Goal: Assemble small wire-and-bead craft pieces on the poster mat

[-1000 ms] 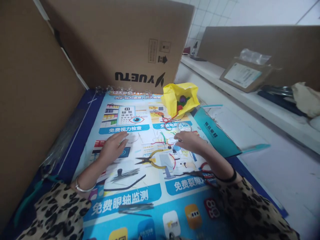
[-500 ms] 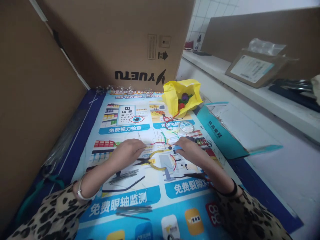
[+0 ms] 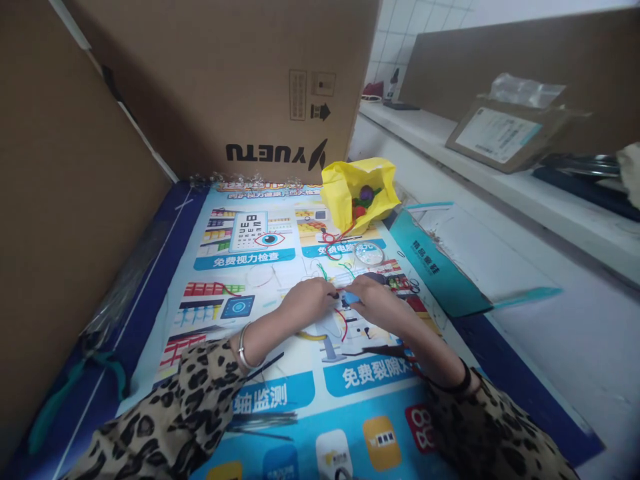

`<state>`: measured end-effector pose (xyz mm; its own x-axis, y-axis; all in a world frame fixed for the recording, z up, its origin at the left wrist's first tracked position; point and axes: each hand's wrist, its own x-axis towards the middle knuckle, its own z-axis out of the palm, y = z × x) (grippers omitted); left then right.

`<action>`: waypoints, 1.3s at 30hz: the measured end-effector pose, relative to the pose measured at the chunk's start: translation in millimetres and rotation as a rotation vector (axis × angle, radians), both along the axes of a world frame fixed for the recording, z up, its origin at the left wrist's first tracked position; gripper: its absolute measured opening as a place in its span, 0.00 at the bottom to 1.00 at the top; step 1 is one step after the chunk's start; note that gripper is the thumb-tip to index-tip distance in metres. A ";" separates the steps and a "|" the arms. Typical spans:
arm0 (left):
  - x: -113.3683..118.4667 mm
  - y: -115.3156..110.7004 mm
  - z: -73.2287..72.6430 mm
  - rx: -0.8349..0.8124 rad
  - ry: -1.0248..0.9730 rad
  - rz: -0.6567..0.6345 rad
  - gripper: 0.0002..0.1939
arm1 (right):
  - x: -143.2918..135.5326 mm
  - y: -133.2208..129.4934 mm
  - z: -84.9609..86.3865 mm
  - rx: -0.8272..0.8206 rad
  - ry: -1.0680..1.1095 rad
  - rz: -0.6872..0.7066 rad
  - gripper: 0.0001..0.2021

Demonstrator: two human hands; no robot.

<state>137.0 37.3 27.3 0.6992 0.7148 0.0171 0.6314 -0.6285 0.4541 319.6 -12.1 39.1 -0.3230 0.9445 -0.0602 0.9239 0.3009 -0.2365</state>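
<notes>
My left hand point(image 3: 314, 300) and my right hand point(image 3: 373, 300) meet fingertip to fingertip above the printed poster point(image 3: 245, 260). Both are closed in a pinch, with a bit of red cord point(image 3: 341, 291) showing in the narrow gap between them. Most of that cord is hidden by the fingers. A blue patch point(image 3: 351, 298) shows at my right fingertips; I cannot tell what it is. Just below my hands lies a loose piece of red cord point(image 3: 345, 325). The yellow handle of the pliers point(image 3: 313, 337) shows under my left wrist, the rest covered. Green cord pieces point(image 3: 323, 271) lie just beyond.
A yellow bag point(image 3: 336, 197) holding coloured yarn balls stands behind, red cord trailing out. Nearby are a round clear dish point(image 3: 369, 253) and a teal box point(image 3: 435, 263). Teal-handled pliers point(image 3: 55, 403) lie left, thin dark wires point(image 3: 265, 421) in front. Cardboard point(image 3: 200, 80) walls the back.
My left hand has moved right, up to my right hand, and the stretch of red cord between them is now mostly hidden. My left forearm now covers most of the yellow-handled pliers.
</notes>
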 end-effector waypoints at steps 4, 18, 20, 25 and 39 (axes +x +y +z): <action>-0.9 1.2 1.5 -0.050 -0.020 0.018 0.13 | 7.4 2.3 -7.0 0.047 0.094 -0.045 0.15; -3.5 -2.9 -0.9 -0.191 -0.325 0.081 0.12 | 19.7 4.4 3.9 -0.289 1.195 -0.242 0.16; -1.4 -6.8 -0.8 -0.269 -0.422 0.113 0.16 | 8.3 2.4 0.1 -0.300 1.337 -0.215 0.16; 0.7 -11.5 -3.8 -0.476 -0.571 0.106 0.21 | -14.3 -1.7 -11.4 -0.260 1.389 -0.257 0.15; -10.9 3.9 -2.4 -0.478 -0.453 0.204 0.20 | 4.7 -1.4 -2.8 0.163 0.594 -0.295 0.09</action>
